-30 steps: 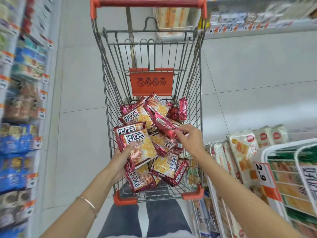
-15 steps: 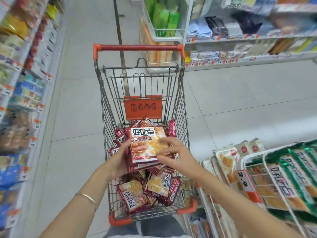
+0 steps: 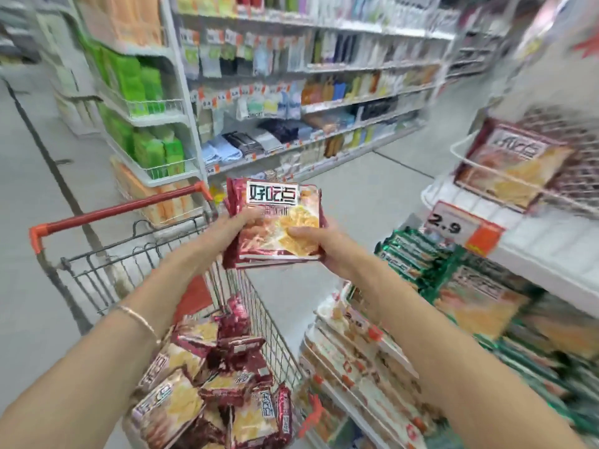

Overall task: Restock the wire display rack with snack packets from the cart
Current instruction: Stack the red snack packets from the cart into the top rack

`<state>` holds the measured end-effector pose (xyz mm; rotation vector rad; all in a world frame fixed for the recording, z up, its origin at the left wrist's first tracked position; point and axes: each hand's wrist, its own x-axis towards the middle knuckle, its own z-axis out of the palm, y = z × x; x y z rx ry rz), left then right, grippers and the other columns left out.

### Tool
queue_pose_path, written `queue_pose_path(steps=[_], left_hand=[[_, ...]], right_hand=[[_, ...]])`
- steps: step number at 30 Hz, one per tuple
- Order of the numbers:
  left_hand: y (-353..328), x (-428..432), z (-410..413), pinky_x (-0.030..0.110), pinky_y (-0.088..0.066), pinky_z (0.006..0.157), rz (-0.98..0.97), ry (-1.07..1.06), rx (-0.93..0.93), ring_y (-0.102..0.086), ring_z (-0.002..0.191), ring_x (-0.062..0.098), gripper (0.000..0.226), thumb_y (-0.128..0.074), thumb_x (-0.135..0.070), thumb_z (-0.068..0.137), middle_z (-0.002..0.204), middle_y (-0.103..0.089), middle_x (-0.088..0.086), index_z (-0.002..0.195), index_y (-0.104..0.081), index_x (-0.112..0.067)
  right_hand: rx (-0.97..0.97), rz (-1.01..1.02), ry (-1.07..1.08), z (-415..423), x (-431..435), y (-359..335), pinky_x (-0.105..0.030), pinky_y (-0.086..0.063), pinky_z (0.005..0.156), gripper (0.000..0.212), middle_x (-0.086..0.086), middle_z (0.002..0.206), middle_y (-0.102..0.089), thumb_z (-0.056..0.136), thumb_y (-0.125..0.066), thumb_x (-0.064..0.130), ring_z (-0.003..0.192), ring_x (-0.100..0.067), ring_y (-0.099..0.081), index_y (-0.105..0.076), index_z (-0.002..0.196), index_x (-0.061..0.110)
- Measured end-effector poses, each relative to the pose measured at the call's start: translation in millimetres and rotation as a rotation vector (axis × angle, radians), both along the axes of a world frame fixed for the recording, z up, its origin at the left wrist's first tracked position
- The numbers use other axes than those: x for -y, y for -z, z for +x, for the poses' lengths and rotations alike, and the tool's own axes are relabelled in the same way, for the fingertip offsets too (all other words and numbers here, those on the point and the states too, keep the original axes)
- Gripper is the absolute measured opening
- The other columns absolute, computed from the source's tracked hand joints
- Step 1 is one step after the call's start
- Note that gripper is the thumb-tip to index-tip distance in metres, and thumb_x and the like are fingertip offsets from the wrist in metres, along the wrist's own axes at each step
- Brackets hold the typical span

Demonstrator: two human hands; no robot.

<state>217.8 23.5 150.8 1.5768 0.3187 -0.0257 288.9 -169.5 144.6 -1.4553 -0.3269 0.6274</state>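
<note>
Mid-task; a stack of snack packets (image 3: 275, 222) is held above the cart (image 3: 113, 210), near its right side, not yet on the wire rack (image 3: 544, 234) right of the cart; left hand (image 3: 231, 226) grips the stack's left edge; right hand (image 3: 324, 249) clamps its lower right corner, thumb on top; many loose packets (image 3: 223, 387) lie inside the cart, so plenty left; packets flat, glossy, crinkly red foil; rack thin white wire, partly filled.
</note>
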Motion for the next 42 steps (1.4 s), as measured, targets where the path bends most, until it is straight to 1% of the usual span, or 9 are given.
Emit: queue_pose_path(steps=[7,14,18,22,27,30,33,38,42], left_hand=[[-124,112,59,0.023,-0.053,0.063,0.048,0.228,0.407,-0.069,0.063,0.004,0.061,-0.075,-0.054,0.046,0.073,-0.074,-0.011,0.097,-0.066,-0.022],[-197,252,131,0.029,-0.057,0.078,0.097,0.429,0.587,-0.07,0.077,0.008,0.053,-0.087,-0.026,0.068,0.093,-0.072,-0.002,0.112,-0.057,-0.019],[-200,307,171,0.014,-0.052,0.059,0.314,0.616,0.576,-0.071,0.08,0.017,0.045,-0.083,-0.011,0.075,0.092,-0.075,0.0,0.115,-0.063,-0.016],[-172,314,213,0.027,-0.055,0.087,0.591,0.741,0.458,-0.07,0.1,0.021,0.043,-0.084,-0.021,0.076,0.105,-0.074,-0.007,0.113,-0.064,-0.026],[-154,284,245,0.037,-0.042,0.107,0.821,0.766,0.272,-0.057,0.115,0.012,0.131,-0.095,-0.046,0.046,0.133,-0.054,-0.013,0.153,-0.021,-0.035],[-156,276,252,0.031,-0.039,0.105,0.763,0.804,0.292,-0.046,0.122,0.008,0.124,-0.093,-0.022,0.061,0.155,-0.033,-0.008,0.156,-0.014,-0.039],[-158,269,250,0.032,-0.038,0.105,0.741,0.804,0.292,-0.044,0.131,0.011,0.114,-0.09,-0.02,0.069,0.158,-0.027,-0.007,0.153,-0.017,-0.047],[-157,272,241,0.023,-0.041,0.106,0.789,0.847,0.407,-0.043,0.132,0.002,0.108,-0.089,-0.026,0.071,0.154,-0.03,-0.019,0.147,-0.019,-0.057],[-154,280,243,0.039,-0.022,0.119,0.982,0.801,0.431,-0.011,0.15,0.014,0.113,-0.089,-0.035,0.068,0.163,0.004,-0.019,0.153,-0.015,-0.048]], right_hand=[[0.483,-0.062,0.358,-21,131,-137,-0.034,-0.058,0.083,0.054,-0.006,0.108,-0.075,0.071,-0.085,0.013,0.096,-0.02,-0.073,-0.06,0.119,0.017],[0.648,-0.239,0.71,8,268,-196,-0.04,-0.056,0.09,0.099,0.001,0.119,-0.072,0.051,-0.095,0.037,0.106,-0.018,-0.071,-0.049,0.137,0.021],[0.52,-0.412,0.719,51,325,-181,-0.04,-0.057,0.092,0.064,-0.001,0.108,-0.075,0.07,-0.09,0.026,0.097,-0.019,-0.073,-0.062,0.126,0.014],[0.167,-0.56,0.481,74,335,-152,-0.028,-0.047,0.091,0.042,-0.002,0.127,-0.065,0.094,-0.068,0.024,0.112,-0.017,-0.061,-0.059,0.131,0.006],[0.023,-0.629,0.33,100,330,-134,-0.025,-0.049,0.091,0.044,0.006,0.131,-0.058,0.087,-0.076,0.025,0.115,-0.012,-0.053,-0.061,0.123,0.005],[-0.021,-0.566,0.308,117,319,-130,-0.037,-0.04,0.114,0.062,-0.004,0.153,-0.044,0.083,-0.08,0.023,0.14,-0.02,-0.042,-0.053,0.135,0.001],[0.01,-0.569,0.274,116,320,-137,-0.034,-0.042,0.109,0.101,-0.004,0.156,-0.04,0.07,-0.088,0.044,0.14,-0.023,-0.042,-0.036,0.15,0.009],[0.509,-0.727,0.476,111,337,-139,-0.033,-0.035,0.112,0.126,0.012,0.145,-0.041,0.063,-0.087,0.057,0.13,-0.013,-0.044,-0.004,0.154,0.032],[0.149,-0.352,0.338,135,323,-125,-0.046,-0.041,0.113,0.154,0.0,0.142,-0.056,0.046,-0.1,0.038,0.124,-0.021,-0.059,0.009,0.155,0.039]])
